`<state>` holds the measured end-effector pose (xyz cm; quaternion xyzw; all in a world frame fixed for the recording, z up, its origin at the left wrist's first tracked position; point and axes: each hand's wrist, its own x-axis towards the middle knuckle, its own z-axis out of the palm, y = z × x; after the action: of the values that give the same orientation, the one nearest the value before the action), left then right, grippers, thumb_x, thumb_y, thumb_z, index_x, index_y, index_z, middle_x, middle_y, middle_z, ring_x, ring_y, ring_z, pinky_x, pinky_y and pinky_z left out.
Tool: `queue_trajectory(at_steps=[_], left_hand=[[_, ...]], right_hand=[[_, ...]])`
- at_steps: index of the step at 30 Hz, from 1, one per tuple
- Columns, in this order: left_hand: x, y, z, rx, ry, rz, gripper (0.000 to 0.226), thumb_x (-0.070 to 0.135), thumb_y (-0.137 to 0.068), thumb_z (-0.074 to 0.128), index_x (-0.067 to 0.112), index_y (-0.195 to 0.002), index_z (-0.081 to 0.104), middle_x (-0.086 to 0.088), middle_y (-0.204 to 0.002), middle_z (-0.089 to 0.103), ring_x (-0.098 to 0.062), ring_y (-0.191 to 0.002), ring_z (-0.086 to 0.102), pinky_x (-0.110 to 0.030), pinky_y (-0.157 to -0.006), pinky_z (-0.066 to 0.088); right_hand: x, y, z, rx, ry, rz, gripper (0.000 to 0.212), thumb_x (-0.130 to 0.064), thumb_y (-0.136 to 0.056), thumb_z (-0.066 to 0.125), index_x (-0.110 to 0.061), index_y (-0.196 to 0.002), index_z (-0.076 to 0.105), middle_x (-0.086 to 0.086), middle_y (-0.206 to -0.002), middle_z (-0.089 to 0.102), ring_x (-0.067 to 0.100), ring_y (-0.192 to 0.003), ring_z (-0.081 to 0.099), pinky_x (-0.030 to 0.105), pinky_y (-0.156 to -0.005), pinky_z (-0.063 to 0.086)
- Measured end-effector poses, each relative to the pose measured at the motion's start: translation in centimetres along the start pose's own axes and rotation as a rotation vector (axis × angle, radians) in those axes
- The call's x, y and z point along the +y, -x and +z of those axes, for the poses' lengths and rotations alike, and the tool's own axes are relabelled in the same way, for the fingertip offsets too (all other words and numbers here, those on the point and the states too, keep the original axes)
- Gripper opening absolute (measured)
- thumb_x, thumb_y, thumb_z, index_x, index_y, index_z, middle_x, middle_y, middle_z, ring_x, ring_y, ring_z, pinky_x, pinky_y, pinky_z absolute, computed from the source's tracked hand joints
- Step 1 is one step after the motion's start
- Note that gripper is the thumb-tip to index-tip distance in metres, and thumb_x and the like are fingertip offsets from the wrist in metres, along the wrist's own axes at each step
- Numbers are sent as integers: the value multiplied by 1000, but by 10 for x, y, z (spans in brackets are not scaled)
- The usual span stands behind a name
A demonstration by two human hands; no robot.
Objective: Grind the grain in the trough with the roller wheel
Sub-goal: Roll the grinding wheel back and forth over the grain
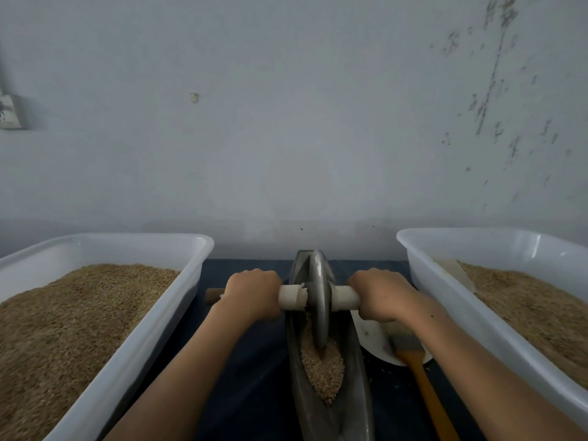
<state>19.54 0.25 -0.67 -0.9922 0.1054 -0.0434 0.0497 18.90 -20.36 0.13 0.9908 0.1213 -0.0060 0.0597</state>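
Observation:
A narrow boat-shaped metal trough runs away from me down the middle of the dark cloth. Tan grain lies in its near half. The metal roller wheel stands upright in the trough near its far end, its rim resting at the far edge of the grain. A white-wrapped handle bar passes through the wheel's hub. My left hand grips the bar to the left of the wheel. My right hand grips it to the right.
Two large white plastic bins flank the trough, the left bin and the right bin, both filled with grain. A white plate with an orange-handled brush lies right of the trough. A pale wall rises close behind.

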Motion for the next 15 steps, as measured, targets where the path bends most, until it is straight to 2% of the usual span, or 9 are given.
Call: queue_trajectory(at_steps=[2, 4, 7, 10, 12, 15], left_hand=[[-2, 1, -3, -116, 25, 13, 42, 30, -79, 69, 19, -118, 56, -1, -106, 62, -18, -91, 56, -30, -74, 39], [-3, 1, -4, -213, 65, 25, 46, 29, -76, 72, 18, -119, 56, 0, -99, 59, -16, -85, 52, -31, -74, 40], [-4, 1, -4, -254, 98, 24, 47, 27, -75, 73, 18, -118, 57, 3, -91, 55, -15, -82, 51, -30, -72, 40], [-2, 1, -4, -158, 51, -6, 44, 31, -77, 71, 18, -116, 57, 0, -96, 59, -16, -81, 51, -31, -71, 39], [0, 1, -2, -60, 17, -16, 39, 32, -80, 67, 18, -115, 56, 0, -97, 60, -16, -82, 51, -31, -71, 38], [2, 0, 2, 69, -11, -36, 31, 31, -84, 61, 19, -113, 57, -1, -102, 62, -19, -91, 58, -30, -72, 37]], right_hand=[[1, 2, -4, -120, -32, 3, 34, -17, -83, 66, -16, -116, 57, -1, -90, 56, 15, -78, 54, 23, -57, 37], [1, 3, -6, -210, -68, 7, 40, -18, -82, 70, -14, -119, 57, 0, -95, 60, 16, -82, 59, 21, -56, 39], [2, 1, -6, -233, -94, 13, 39, -17, -81, 71, -14, -118, 59, 5, -103, 65, 18, -89, 64, 20, -56, 41], [2, -1, -4, -160, -67, 16, 32, -18, -81, 68, -16, -112, 60, 1, -96, 63, 18, -85, 62, 21, -54, 37], [1, -2, -1, -50, -29, 20, 25, -18, -82, 64, -18, -107, 60, -2, -89, 60, 18, -78, 57, 25, -53, 33], [0, -5, 5, 130, 1, 36, 20, -18, -85, 59, -22, -104, 58, -1, -97, 64, 19, -81, 57, 29, -63, 36]])
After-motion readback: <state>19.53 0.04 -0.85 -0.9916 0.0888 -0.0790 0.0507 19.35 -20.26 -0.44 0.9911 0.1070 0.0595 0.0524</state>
